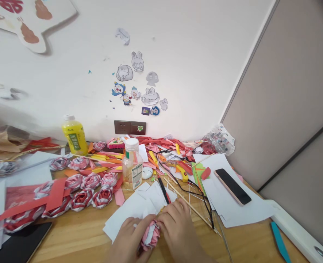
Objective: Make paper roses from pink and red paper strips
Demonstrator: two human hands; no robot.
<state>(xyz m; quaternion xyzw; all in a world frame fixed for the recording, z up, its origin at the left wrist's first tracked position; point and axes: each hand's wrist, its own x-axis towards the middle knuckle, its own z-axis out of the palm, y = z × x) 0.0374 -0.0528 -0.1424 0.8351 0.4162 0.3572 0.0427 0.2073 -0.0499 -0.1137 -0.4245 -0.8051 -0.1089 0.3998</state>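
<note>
A pink and white folded paper flower is held low in the middle, above the table's front part. My left hand wraps round its left side, with the fingers closed on it. From the right, my right hand pinches the flower's upper right edge between bent fingers. Parts of the flower's underside are hidden by the hands. Just beyond them lie white paper sheets and a dark pen.
Paper flowers stand in rows at left, near a tablet. Behind are a clear bottle, a yellow bottle, paper strips and a yellow glue gun. A phone rests on paper at right, near a teal tool.
</note>
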